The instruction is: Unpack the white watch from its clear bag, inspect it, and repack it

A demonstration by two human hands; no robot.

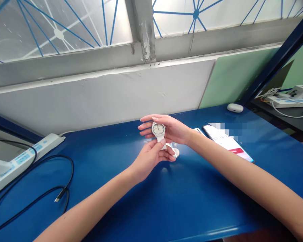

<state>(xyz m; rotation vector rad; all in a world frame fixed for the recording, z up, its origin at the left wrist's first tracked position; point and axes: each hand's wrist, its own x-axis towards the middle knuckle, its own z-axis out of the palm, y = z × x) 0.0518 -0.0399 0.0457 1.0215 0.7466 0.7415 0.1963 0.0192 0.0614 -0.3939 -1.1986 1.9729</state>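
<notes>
A white wristwatch [158, 129] with a round pale dial is held up over the blue table [108, 144]. My left hand [151, 156] grips its white strap below the dial, thumb on top and fingers curled beneath. Behind and beside the dial is my right hand [166, 126], its thumb by the watch's upper edge and its fingers reaching left past it. A small round white object [176, 153] lies on the table just right of my left fingertips, partly hidden by them.
On the right lie a phone [229, 144] with a lit screen and a white earbud case [235, 108]. A power strip [27, 158] and a black cable [72, 171] lie on the left. A wall with windows stands behind the table.
</notes>
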